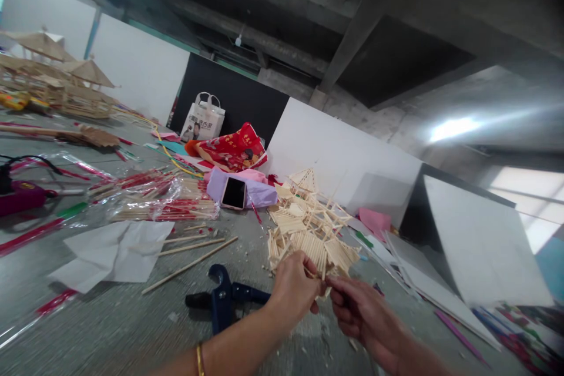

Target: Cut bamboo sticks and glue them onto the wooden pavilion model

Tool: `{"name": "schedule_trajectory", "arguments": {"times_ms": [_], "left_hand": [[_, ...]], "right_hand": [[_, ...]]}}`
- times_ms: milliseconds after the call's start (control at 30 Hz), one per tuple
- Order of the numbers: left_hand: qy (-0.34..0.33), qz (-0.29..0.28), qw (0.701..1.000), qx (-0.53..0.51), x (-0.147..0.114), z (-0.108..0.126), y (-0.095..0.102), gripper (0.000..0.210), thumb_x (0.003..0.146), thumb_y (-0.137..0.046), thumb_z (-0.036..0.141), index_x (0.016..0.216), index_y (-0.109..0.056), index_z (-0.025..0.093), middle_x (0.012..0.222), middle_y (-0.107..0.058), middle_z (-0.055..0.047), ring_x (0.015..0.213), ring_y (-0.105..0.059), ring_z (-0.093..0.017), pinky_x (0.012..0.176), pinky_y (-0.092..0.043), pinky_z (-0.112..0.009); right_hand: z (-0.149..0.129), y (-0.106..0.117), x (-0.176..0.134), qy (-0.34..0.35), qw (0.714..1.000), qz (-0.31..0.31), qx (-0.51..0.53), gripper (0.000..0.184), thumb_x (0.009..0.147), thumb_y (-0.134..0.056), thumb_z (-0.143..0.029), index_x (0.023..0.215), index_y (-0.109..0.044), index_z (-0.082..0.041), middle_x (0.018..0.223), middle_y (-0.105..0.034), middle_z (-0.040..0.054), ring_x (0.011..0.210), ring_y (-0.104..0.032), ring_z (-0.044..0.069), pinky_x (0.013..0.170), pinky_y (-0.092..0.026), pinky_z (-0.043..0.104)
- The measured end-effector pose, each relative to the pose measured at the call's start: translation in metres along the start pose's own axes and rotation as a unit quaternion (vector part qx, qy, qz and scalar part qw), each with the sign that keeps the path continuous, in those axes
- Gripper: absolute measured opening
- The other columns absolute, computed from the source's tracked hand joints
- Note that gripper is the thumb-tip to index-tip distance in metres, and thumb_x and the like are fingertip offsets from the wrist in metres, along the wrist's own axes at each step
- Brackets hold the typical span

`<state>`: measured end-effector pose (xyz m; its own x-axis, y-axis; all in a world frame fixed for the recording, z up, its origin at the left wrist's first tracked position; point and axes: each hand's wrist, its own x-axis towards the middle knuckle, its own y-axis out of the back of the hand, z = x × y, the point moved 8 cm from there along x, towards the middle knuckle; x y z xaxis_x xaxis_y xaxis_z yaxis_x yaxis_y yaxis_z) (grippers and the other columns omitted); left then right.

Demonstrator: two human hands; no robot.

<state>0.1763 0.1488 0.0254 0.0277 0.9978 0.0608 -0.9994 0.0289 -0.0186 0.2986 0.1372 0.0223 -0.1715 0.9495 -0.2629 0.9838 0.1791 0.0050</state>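
My left hand [293, 281] is closed in a pinch on a short pale wooden stick [311, 274]. My right hand [362, 309] meets it there, thumb and forefinger pressed together; what they hold, if anything, is too small to make out. Both hands are at the near edge of a pile of joined stick panels [308, 244], which hides behind the fingers in part. Beside my left forearm lies a dark blue pipe cutter [222, 299], its right end covered by the arm.
Loose sticks [191, 264] and a creased white paper [117, 255] lie left. Beyond are wrapped stick bundles [167, 208], a phone [234, 193] on purple paper, a red bag [233, 150] and a white bag [204, 120]. White boards [423, 270] lie right. Stick pavilions [83, 79] stand far left.
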Motion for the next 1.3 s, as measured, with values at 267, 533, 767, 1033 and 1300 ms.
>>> {"name": "schedule_trajectory", "arguments": {"times_ms": [267,533,767,1033,1300], "left_hand": [[0.002,-0.003,1.0,-0.021,0.001,-0.001,-0.002,0.019,0.055,-0.056,0.011,0.068,-0.044,0.02,0.052,-0.055,0.007,0.031,-0.046,-0.008,0.03,-0.029,-0.017],[0.003,-0.004,0.999,-0.039,0.002,-0.002,-0.002,0.02,0.055,-0.057,0.01,0.067,-0.044,0.02,0.05,-0.054,0.008,0.03,-0.046,-0.008,0.028,-0.03,-0.017],[0.008,-0.003,0.999,-0.047,0.0,0.0,-0.001,0.02,0.056,-0.056,0.007,0.067,-0.044,0.019,0.05,-0.053,0.007,0.029,-0.045,-0.007,0.027,-0.028,-0.016],[0.008,-0.032,0.999,-0.026,-0.007,0.002,-0.006,0.02,0.057,-0.055,0.01,0.071,-0.045,0.019,0.051,-0.052,0.007,0.03,-0.046,-0.007,0.027,-0.028,-0.016],[-0.19,-0.013,0.962,0.198,-0.054,0.069,0.041,0.015,0.075,-0.05,0.023,0.09,-0.051,0.02,0.072,-0.063,0.002,0.057,-0.058,-0.01,0.053,-0.043,-0.02]], "right_hand": [[0.004,-0.002,0.007,-0.029,0.998,-0.012,0.047,0.025,0.07,-0.064,-0.029,0.06,-0.046,-0.015,0.051,-0.04,-0.0073,0.037,-0.035,0.001,0.032,-0.018,0.011],[0.007,-0.002,0.012,-0.038,0.997,-0.017,0.068,0.025,0.069,-0.065,-0.027,0.06,-0.045,-0.016,0.049,-0.039,-0.0078,0.036,-0.034,0.001,0.031,-0.018,0.011],[0.01,-0.003,0.012,-0.033,0.996,-0.01,0.08,0.025,0.067,-0.066,-0.028,0.062,-0.045,-0.016,0.049,-0.039,-0.0086,0.036,-0.033,0.001,0.032,-0.018,0.011],[0.008,-0.008,0.002,-0.013,0.998,0.018,0.065,0.028,0.06,-0.068,-0.032,0.059,-0.044,-0.017,0.049,-0.038,-0.0082,0.037,-0.03,0.001,0.034,-0.018,0.012],[0.0,-0.019,-0.036,0.051,0.99,-0.025,-0.128,0.035,0.072,-0.055,-0.05,0.066,-0.052,-0.016,0.043,-0.036,-0.0084,0.035,-0.025,0.003,0.035,-0.014,0.017]]}}
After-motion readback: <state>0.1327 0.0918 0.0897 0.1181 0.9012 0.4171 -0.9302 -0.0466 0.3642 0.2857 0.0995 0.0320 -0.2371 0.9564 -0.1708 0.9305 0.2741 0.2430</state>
